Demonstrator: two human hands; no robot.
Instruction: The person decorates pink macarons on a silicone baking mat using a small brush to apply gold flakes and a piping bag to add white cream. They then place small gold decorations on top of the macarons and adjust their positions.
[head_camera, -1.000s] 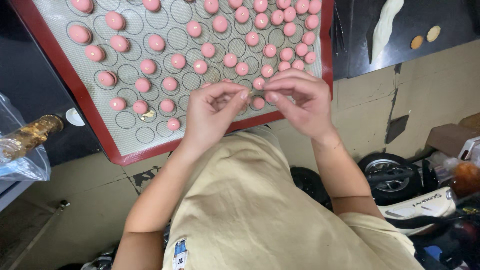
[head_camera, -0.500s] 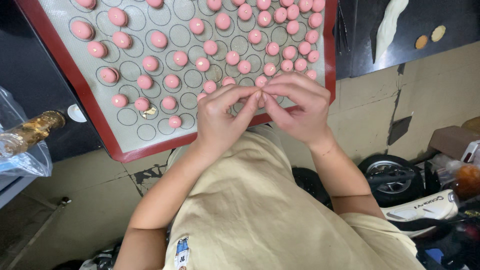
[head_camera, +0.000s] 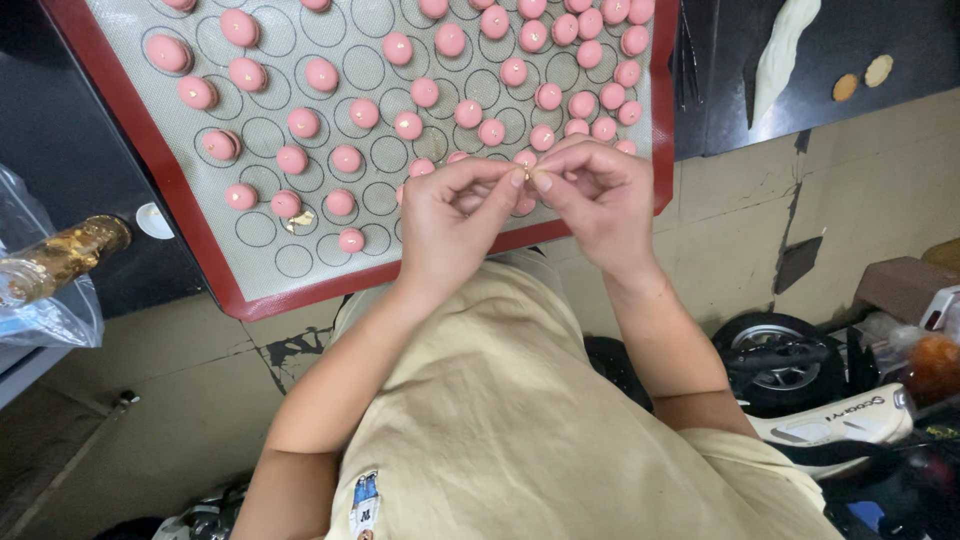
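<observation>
Pinching a tiny gold-coloured fleck (head_camera: 527, 175) between them, the person's left hand (head_camera: 455, 225) and right hand (head_camera: 598, 205) now meet thumb to forefinger, closed tight on the speck just above the near edge of the red-rimmed grey silicone baking mat (head_camera: 160, 160). Half a second earlier the fingers sat a little looser and lower; they have since drawn together over the mat's corner, which suggests the fleck is being readied for one of the small round pink shells (head_camera: 322, 74) beyond the grip. One shell away to the left already carries a gold scrap (head_camera: 300, 217). Fingertips hide most of the fleck, so what it is made of cannot be told. Shells directly beneath the hands are covered, and the mat runs out of view at the top.
</observation>
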